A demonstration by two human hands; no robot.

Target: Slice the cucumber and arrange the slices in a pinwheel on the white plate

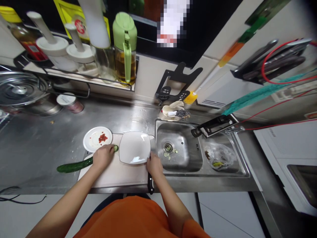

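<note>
My left hand [102, 156] is closed around a green cucumber [74, 166], whose long end sticks out to the left and whose cut end shows past my fingers. Beneath it lies a pale cutting board [111, 177]. A white square plate [135, 147] rests on the board, and my right hand [155, 166] grips its lower right edge. Partly under that hand, a knife [150, 185] lies along the board's right side, black handle toward me. Behind my left hand stands a small white round plate [90, 140] with red pieces [102, 138] on it.
To the right is a steel sink [184, 162] with pale green slices around its drain. A plastic bag [220, 157] with scraps lies in the smaller basin. A rack with an oil bottle [125, 49] and jars hangs behind; a lidded pot [22, 89] stands far left.
</note>
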